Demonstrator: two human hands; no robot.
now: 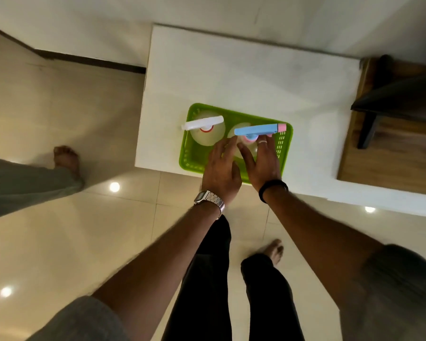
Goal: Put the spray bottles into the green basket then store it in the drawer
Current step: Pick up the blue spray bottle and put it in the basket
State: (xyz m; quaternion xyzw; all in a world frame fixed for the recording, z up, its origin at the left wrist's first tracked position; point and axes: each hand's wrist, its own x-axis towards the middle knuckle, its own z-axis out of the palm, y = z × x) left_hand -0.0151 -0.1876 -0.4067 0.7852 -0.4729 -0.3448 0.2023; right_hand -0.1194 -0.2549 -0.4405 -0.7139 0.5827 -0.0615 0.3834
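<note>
A green basket (284,143) sits on the near edge of a white cabinet top (231,77). Two clear spray bottles stand upright inside it. One has a white head (202,123) at the basket's left end. The other has a blue and pink head (258,130) in the middle. My left hand (221,168) and my right hand (262,163) hover palm down over the basket's near side, fingers spread on either side of the blue-headed bottle's body. I cannot tell whether the fingertips touch it. The basket's near rim is hidden under my hands.
A wooden piece of furniture (391,143) with a dark frame stands right of the cabinet. Another person's leg and bare foot (68,161) are on the tiled floor at the left. My own legs are below, close to the cabinet front.
</note>
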